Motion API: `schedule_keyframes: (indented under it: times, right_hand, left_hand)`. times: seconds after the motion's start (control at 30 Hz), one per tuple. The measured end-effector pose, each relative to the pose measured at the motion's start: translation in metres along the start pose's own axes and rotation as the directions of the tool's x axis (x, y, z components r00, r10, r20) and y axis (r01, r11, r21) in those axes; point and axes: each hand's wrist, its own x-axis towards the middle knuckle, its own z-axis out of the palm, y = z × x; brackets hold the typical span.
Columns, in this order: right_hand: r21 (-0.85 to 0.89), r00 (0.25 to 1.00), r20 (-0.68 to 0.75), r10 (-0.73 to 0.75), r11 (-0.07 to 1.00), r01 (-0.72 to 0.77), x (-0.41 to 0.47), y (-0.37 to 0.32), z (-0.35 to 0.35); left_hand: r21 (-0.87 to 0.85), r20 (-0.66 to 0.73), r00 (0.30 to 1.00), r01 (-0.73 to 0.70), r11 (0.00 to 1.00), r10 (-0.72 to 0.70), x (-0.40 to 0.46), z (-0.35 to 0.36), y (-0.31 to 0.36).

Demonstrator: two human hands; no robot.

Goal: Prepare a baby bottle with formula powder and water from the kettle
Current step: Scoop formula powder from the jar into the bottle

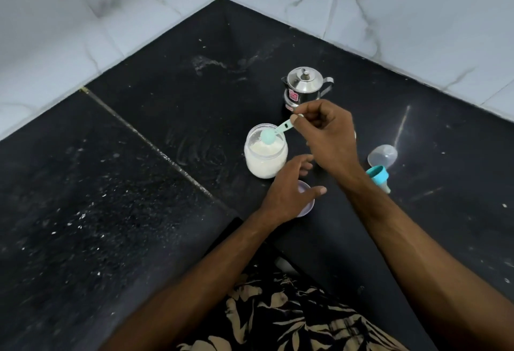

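Two hands: both over the black counter (pixel 144 211), close together near its inner corner.
Right hand (pixel 328 139): fingers curled, pinching the handle end of a mint-green scoop (pixel 275 132).
Scoop: bowl end over the open mouth of the powder jar (pixel 265 155), handle slanting up and right into the fingertips; contents of the bowl too small to tell.
Powder jar: clear, lidless, upright, white powder inside filling most of it.
Left hand (pixel 289 186): relaxed and spread, holding nothing, hovering just right of and nearer than the jar; contact with the jar not clear.
Lid (pixel 306 203): pale lilac disc flat on the counter, mostly hidden under the left hand.
Kettle (pixel 304 89): small steel pot, lid on, red sticker on its side, standing beyond the right hand.
Bottle cap (pixel 382 155): clear dome lying on the counter, right of the right wrist.
Teat ring (pixel 378 176): teal collar with teat, on its side just nearer than the cap.
Baby bottle: not seen; possibly hidden behind the right hand.
Walls (pixel 111 16): white marbled tiles meeting at the corner.
Clothing (pixel 292 309): dark fabric with tan leaf print at the bottom edge.
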Motion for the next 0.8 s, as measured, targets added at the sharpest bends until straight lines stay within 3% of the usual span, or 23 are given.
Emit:
schedule_keyframes:
  times: [0.2,0.37,0.5,0.8]
  right_hand:
    - [-0.140,0.997,0.073,0.026,0.990,-0.015,-0.001,0.005,0.032]
    - [-0.310,0.987,0.163,-0.015,0.948,0.065,-0.003,0.012,0.039]
    - [-0.428,0.973,0.229,-0.020,0.896,0.119,-0.001,0.014,0.037]
    - [-0.305,0.988,0.108,-0.106,0.943,0.134,0.019,0.015,0.001]
  left_hand:
    - [0.207,0.109,0.985,0.112,0.972,-0.137,0.000,0.005,-0.013]
    - [0.208,-0.034,0.994,0.106,0.972,-0.102,-0.004,0.001,-0.016]
    - [0.215,-0.037,0.996,0.089,0.972,-0.083,-0.002,0.003,-0.015]
    - [0.075,0.021,0.999,0.026,0.997,-0.028,0.007,0.006,0.002]
